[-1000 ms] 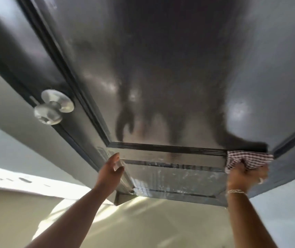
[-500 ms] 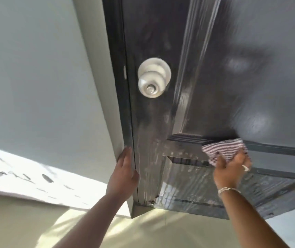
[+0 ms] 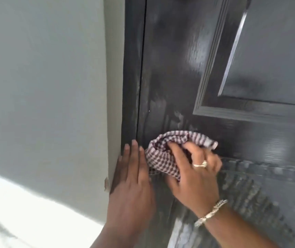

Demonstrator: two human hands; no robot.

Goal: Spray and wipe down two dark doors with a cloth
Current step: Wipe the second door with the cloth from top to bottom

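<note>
A glossy dark panelled door (image 3: 177,65) fills the right of the head view, streaked with wet marks. My right hand (image 3: 195,174), with a ring and a bracelet, grips a bunched checked cloth (image 3: 164,149) and presses it on the door's left stile, just below the raised upper panel. My left hand (image 3: 130,169) lies flat with straight fingers against the dark door frame (image 3: 130,77) and the door's edge, right beside the cloth. No spray bottle is in view.
A pale grey wall (image 3: 44,77) runs along the left of the frame. A bright sunlit patch (image 3: 18,208) covers the lower left. The door's lower panel (image 3: 261,197) at the lower right looks streaked and wet.
The view has closed in on the door's left edge and the knob has left the frame. My right hand carried the cloth leftward to beside my left hand, which stays on the door's edge.
</note>
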